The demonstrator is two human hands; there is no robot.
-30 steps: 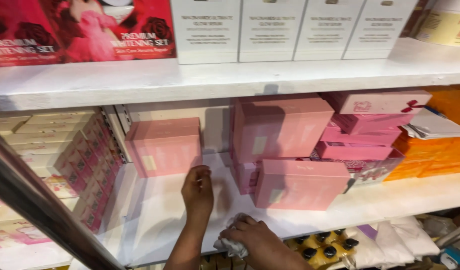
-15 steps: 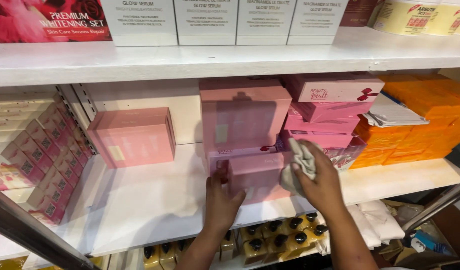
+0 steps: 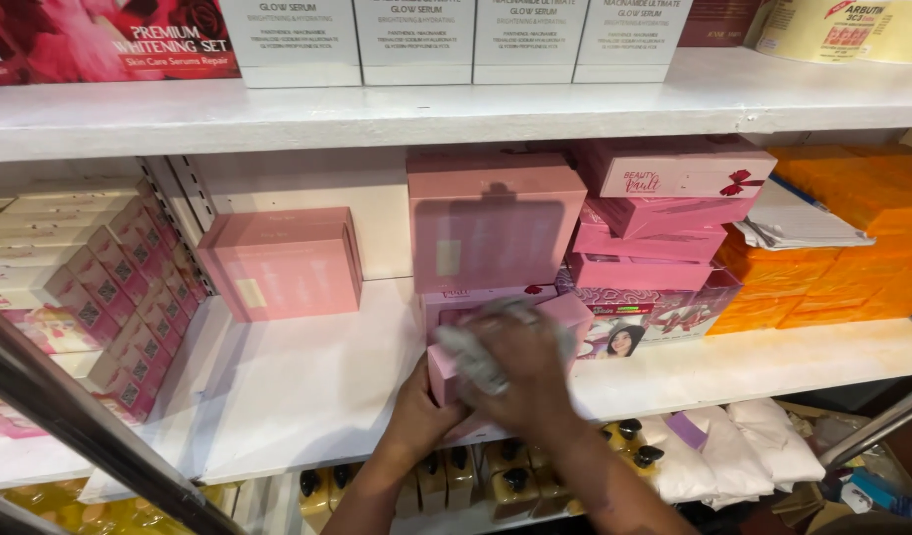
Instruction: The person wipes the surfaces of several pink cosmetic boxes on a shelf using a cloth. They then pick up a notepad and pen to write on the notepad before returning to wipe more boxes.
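Observation:
A pink box [image 3: 565, 312] is tilted up off the white shelf [image 3: 307, 376] at the shelf's front. My left hand [image 3: 421, 401] grips the box from below at its left corner. My right hand [image 3: 520, 372] presses a crumpled grey-white cloth [image 3: 476, 352] against the box's front face; the hand is blurred. Right behind the box a taller pink box [image 3: 491, 223] stands upright on other pink boxes.
Another pink box [image 3: 283, 263] stands at the back left. Stacked pink gift boxes [image 3: 664, 218] and orange packs [image 3: 852, 248] fill the right. Small cream and pink cartons [image 3: 100, 277] line the left. Yellow bottles [image 3: 515, 481] and white bags [image 3: 743, 456] sit on the shelf below. A metal rail [image 3: 90, 426] crosses bottom left.
My right hand has swung the cloth from the box's right end onto its front face. The left hand has lifted and tilted the box toward me.

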